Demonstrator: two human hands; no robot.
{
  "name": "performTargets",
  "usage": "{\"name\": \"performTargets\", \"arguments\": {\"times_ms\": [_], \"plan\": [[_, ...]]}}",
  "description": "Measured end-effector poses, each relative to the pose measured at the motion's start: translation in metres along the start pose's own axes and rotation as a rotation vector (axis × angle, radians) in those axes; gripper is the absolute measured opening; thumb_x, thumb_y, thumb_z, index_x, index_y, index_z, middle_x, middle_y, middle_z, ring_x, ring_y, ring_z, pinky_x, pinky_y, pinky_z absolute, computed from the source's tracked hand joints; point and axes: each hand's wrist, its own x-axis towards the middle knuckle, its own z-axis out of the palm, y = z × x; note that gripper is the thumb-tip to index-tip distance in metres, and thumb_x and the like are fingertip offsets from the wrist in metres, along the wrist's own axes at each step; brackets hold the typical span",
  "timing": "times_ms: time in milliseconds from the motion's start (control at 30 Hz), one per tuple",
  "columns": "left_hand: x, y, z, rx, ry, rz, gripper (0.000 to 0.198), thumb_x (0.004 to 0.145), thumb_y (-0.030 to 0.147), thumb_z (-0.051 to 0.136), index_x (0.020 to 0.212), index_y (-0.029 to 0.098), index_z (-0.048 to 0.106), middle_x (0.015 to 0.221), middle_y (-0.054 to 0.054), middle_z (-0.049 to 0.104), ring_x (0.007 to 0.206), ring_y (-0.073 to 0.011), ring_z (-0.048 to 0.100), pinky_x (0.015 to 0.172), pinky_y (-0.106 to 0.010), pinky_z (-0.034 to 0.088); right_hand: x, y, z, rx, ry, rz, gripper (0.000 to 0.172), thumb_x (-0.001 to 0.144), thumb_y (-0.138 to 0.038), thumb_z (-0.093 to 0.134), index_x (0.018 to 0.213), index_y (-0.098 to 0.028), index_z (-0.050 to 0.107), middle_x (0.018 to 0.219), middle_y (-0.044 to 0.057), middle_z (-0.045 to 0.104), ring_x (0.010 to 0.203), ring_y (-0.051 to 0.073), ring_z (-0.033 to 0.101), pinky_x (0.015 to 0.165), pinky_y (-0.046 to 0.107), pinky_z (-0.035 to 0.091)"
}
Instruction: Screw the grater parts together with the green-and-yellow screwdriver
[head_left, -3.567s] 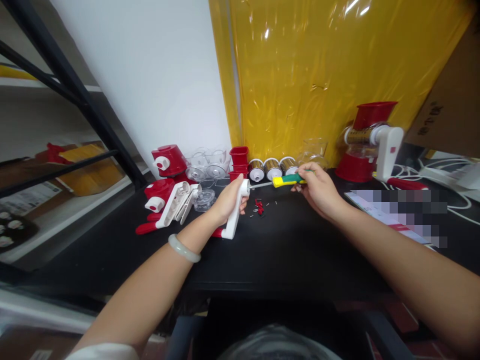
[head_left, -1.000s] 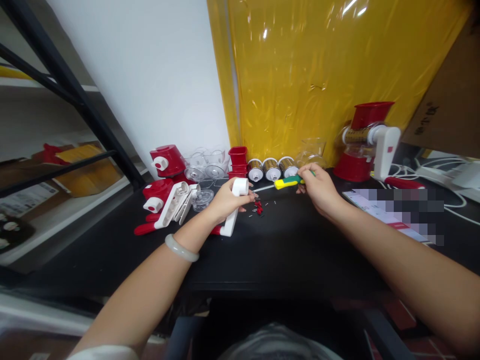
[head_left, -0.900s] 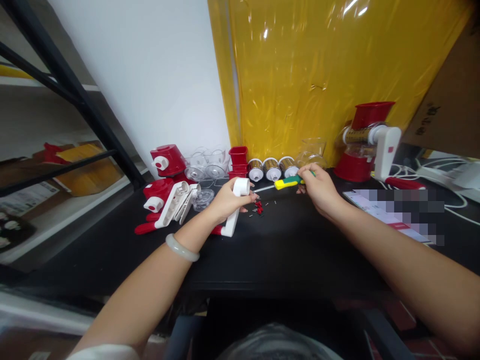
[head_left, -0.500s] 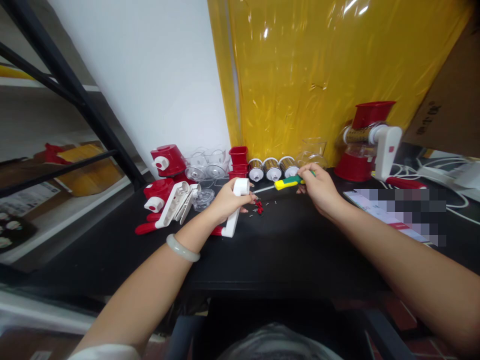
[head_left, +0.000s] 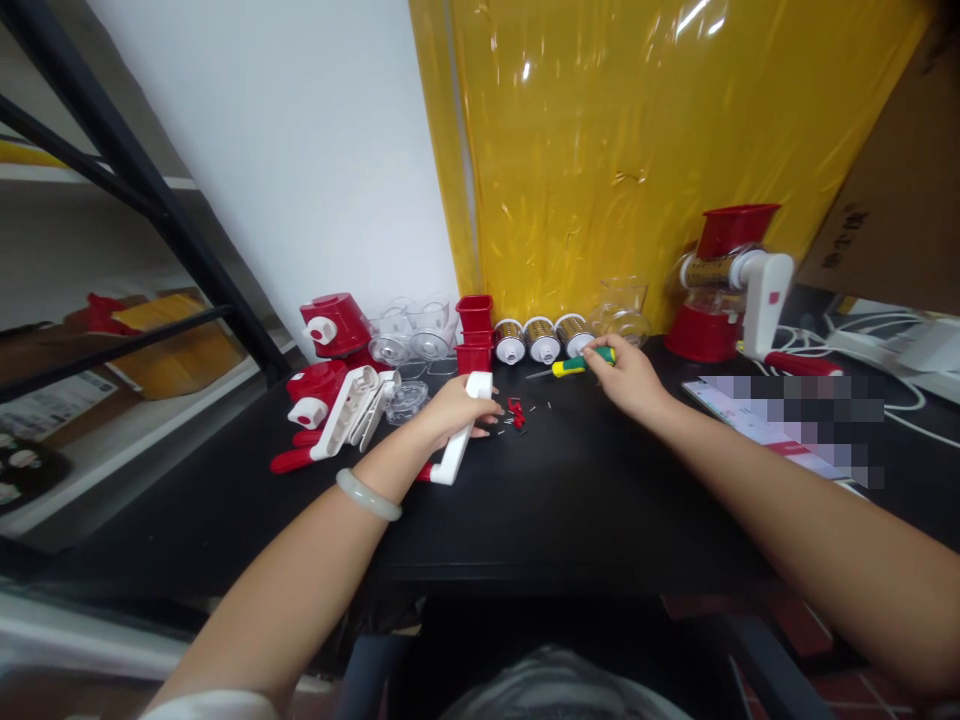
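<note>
My left hand (head_left: 459, 412) is closed around a white crank handle (head_left: 454, 458), whose red grip is mostly hidden at its lower end. The green-and-yellow screwdriver (head_left: 583, 362) is held in my right hand (head_left: 624, 374), its shaft pointing left toward the crank handle but apart from it. Between the hands, small red pieces (head_left: 517, 412) and several small screws (head_left: 508, 421) lie scattered on the black table (head_left: 570, 500).
At the left stand red grater bases (head_left: 337, 325), white crank handles (head_left: 352, 415) and clear plastic parts (head_left: 411, 330). Stacked red hoppers (head_left: 475, 335) and grater drums (head_left: 541, 340) line the back. An assembled rotary grater (head_left: 720, 285) and a tablet-like screen (head_left: 772, 425) are on the right.
The screwdriver's shaft has drawn away from the crank handle's end. My left hand and the crank handle have dropped slightly lower and to the left.
</note>
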Motion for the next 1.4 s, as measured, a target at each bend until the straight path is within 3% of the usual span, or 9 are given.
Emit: {"name": "performTargets", "arguments": {"times_ms": [233, 433, 767, 900, 1033, 1100, 1267, 1333, 1400], "plan": [[0.009, -0.009, 0.001, -0.083, -0.054, -0.045, 0.03, 0.059, 0.008, 0.082, 0.083, 0.015, 0.066, 0.064, -0.002, 0.066, 0.057, -0.0146, 0.064, 0.047, -0.021, 0.051, 0.0, 0.006, 0.004, -0.079, -0.002, -0.072, 0.022, 0.081, -0.045, 0.064, 0.082, -0.023, 0.062, 0.079, 0.005, 0.067, 0.072, 0.022, 0.059, 0.07, 0.034, 0.045], [0.009, -0.008, 0.001, -0.05, -0.036, -0.047, 0.026, 0.063, 0.011, 0.081, 0.084, 0.015, 0.066, 0.07, -0.004, 0.068, 0.061, -0.016, 0.066, 0.047, -0.023, 0.052, 0.002, 0.01, 0.003, -0.148, -0.028, -0.086, 0.015, 0.082, -0.038, 0.063, 0.085, -0.023, 0.063, 0.087, 0.006, 0.07, 0.075, 0.023, 0.061, 0.073, 0.035, 0.047], [0.0, -0.005, -0.001, -0.03, -0.071, 0.018, 0.029, 0.065, 0.017, 0.084, 0.088, 0.016, 0.066, 0.071, -0.001, 0.063, 0.054, -0.0113, 0.056, 0.046, -0.023, 0.052, 0.008, 0.028, 0.001, -0.357, -0.249, -0.077, 0.026, 0.08, -0.034, 0.071, 0.101, -0.023, 0.06, 0.094, 0.008, 0.07, 0.083, 0.025, 0.067, 0.077, 0.038, 0.051], [-0.005, -0.002, 0.0, -0.01, -0.133, 0.106, 0.041, 0.067, 0.04, 0.087, 0.09, 0.016, 0.062, 0.075, -0.001, 0.062, 0.055, -0.0113, 0.056, 0.043, -0.022, 0.052, 0.007, 0.034, 0.002, -0.48, -0.303, -0.135, 0.033, 0.077, -0.03, 0.075, 0.107, -0.022, 0.062, 0.095, 0.009, 0.07, 0.089, 0.026, 0.067, 0.08, 0.038, 0.051], [-0.007, -0.002, 0.003, -0.108, -0.197, 0.197, 0.059, 0.075, 0.073, 0.067, 0.093, 0.017, 0.058, 0.073, 0.0, 0.059, 0.053, -0.0125, 0.057, 0.039, -0.025, 0.052, 0.006, 0.038, 0.003, -0.534, -0.348, -0.198, 0.036, 0.078, -0.026, 0.075, 0.111, -0.022, 0.064, 0.104, 0.01, 0.07, 0.097, 0.027, 0.065, 0.085, 0.038, 0.049], [-0.008, -0.001, 0.005, -0.177, -0.191, 0.229, 0.065, 0.075, 0.081, 0.06, 0.091, 0.018, 0.056, 0.07, 0.001, 0.058, 0.05, -0.0118, 0.055, 0.038, -0.025, 0.052, 0.004, 0.038, 0.004, -0.568, -0.378, -0.199, 0.031, 0.079, -0.025, 0.073, 0.109, -0.02, 0.065, 0.107, 0.012, 0.07, 0.101, 0.028, 0.064, 0.088, 0.039, 0.048], [-0.01, 0.001, 0.006, -0.315, -0.093, 0.364, 0.066, 0.073, 0.082, 0.061, 0.088, 0.019, 0.051, 0.065, 0.004, 0.054, 0.047, -0.0101, 0.053, 0.038, -0.024, 0.052, -0.006, 0.017, 0.004, -0.621, -0.271, -0.263, 0.026, 0.083, -0.028, 0.068, 0.107, -0.019, 0.067, 0.106, 0.014, 0.065, 0.103, 0.032, 0.059, 0.09, 0.044, 0.047], [-0.011, 0.002, 0.005, -0.366, -0.045, 0.427, 0.065, 0.074, 0.082, 0.061, 0.09, 0.02, 0.051, 0.065, 0.005, 0.054, 0.046, -0.0102, 0.053, 0.038, -0.023, 0.051, -0.013, -0.002, 0.007, -0.481, -0.233, -0.37, 0.021, 0.087, -0.028, 0.062, 0.106, -0.02, 0.067, 0.107, 0.013, 0.065, 0.104, 0.03, 0.057, 0.093, 0.045, 0.046], [-0.014, 0.003, 0.004, -0.394, -0.003, 0.494, 0.063, 0.078, 0.081, 0.057, 0.094, 0.02, 0.051, 0.063, 0.005, 0.053, 0.046, -0.0106, 0.053, 0.038, -0.023, 0.05, -0.022, -0.025, 0.013, -0.277, -0.274, -0.448, 0.015, 0.091, -0.029, 0.058, 0.1, -0.02, 0.066, 0.101, 0.011, 0.066, 0.101, 0.027, 0.058, 0.093, 0.043, 0.046]]}}
